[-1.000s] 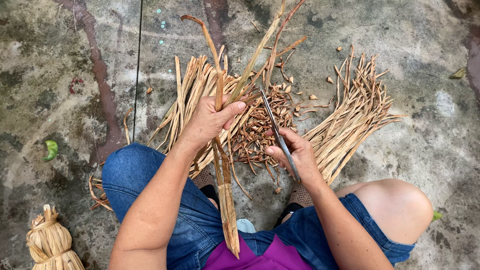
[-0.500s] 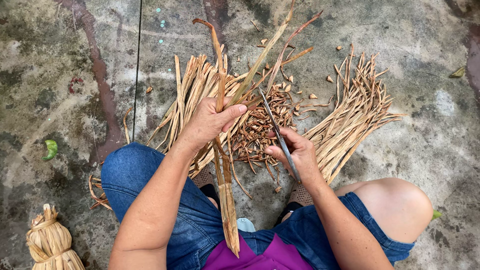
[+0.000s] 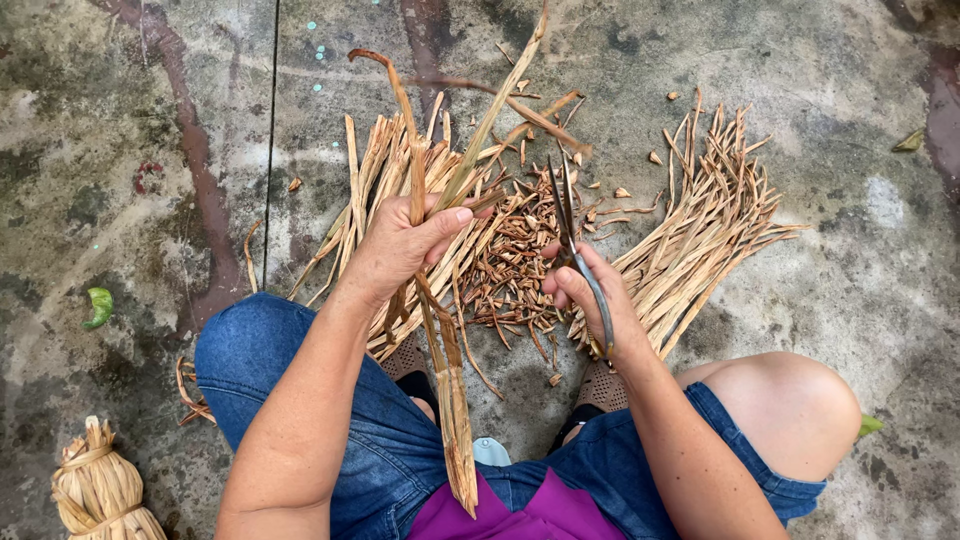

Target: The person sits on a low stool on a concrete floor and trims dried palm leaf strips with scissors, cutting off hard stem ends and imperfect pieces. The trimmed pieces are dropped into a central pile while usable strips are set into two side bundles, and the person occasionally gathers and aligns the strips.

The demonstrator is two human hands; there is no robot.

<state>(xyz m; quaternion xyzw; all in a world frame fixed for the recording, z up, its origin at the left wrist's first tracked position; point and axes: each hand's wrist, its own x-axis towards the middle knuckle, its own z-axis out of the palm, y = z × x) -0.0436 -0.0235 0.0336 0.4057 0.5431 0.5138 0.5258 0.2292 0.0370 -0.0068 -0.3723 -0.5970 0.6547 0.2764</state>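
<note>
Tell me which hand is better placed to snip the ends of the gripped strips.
Right, probably. The right hand holds the scissors, blades pointing at the dried strips; the left hand is occupied gripping that bunch.

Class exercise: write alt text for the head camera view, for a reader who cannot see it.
Seen from above, a seated person's left hand grips a bundle of dried leaf strips while the right hand holds scissors. Cut strips and trimmings lie on the concrete floor.

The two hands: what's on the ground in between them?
In the head view, a pile of short brown clippings lies on the ground between the left hand, which holds dried leaf strips, and the right hand, which holds scissors.
</note>
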